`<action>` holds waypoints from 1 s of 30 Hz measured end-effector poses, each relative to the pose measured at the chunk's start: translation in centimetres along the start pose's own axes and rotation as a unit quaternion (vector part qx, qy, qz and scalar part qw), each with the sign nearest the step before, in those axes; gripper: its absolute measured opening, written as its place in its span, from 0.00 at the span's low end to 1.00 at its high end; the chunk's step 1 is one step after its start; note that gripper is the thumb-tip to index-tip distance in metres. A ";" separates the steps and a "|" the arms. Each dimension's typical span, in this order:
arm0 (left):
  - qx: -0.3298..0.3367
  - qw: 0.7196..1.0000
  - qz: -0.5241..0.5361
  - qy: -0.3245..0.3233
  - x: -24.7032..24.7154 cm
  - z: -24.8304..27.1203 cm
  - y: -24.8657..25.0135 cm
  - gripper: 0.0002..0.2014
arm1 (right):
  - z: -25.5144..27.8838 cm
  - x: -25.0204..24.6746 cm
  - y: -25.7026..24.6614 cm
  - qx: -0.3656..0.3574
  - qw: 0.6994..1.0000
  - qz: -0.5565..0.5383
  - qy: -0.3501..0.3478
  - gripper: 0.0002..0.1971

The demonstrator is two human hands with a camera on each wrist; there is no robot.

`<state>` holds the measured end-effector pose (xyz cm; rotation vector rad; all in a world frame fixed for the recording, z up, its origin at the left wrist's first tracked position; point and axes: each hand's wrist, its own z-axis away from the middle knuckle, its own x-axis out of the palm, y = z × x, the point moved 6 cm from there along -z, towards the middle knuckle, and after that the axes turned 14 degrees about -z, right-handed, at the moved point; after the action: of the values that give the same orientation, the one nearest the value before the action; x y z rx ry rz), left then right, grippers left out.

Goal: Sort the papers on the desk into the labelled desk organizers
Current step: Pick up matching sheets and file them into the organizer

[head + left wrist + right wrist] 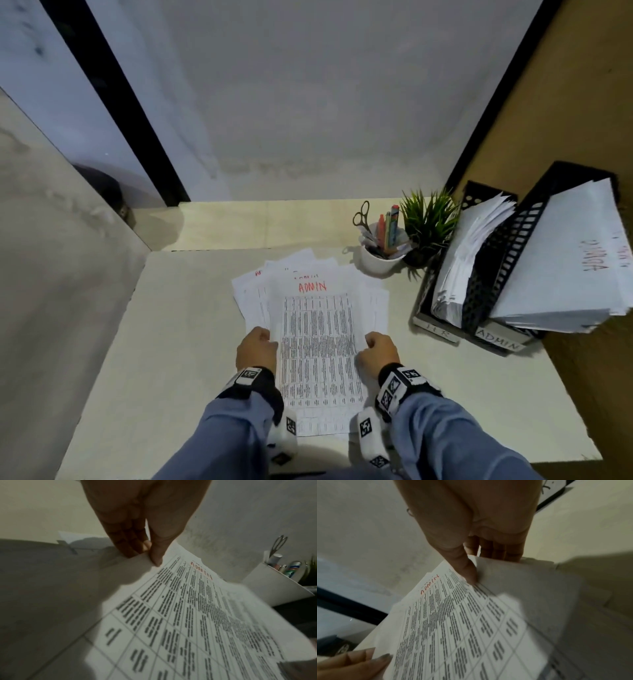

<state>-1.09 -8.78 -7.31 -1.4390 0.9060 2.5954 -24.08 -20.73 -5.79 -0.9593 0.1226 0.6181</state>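
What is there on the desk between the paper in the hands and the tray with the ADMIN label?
Only bare desk lies between the paper and the ADMIN tray, as the head view shows; the cup and plant stand farther back.

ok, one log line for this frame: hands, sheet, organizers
left hand: pinches ADMIN sheet left edge | right hand: pinches right edge | ADMIN organizer: holds papers, right of stack

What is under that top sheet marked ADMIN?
Under the top sheet, more papers fan out on the desk; two show bits of red writing. Their covered parts cannot be read.
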 end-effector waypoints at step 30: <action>0.058 0.970 0.228 -0.065 1.1 -2.2 -0.5 0.14 | -1.2 -3.3 0.9 0.031 0.984 -0.177 0.007 0.16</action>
<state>0.11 -9.70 -9.30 -1.1207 1.4928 2.8346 -27.08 -22.73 -5.96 -0.8982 -0.0170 0.2781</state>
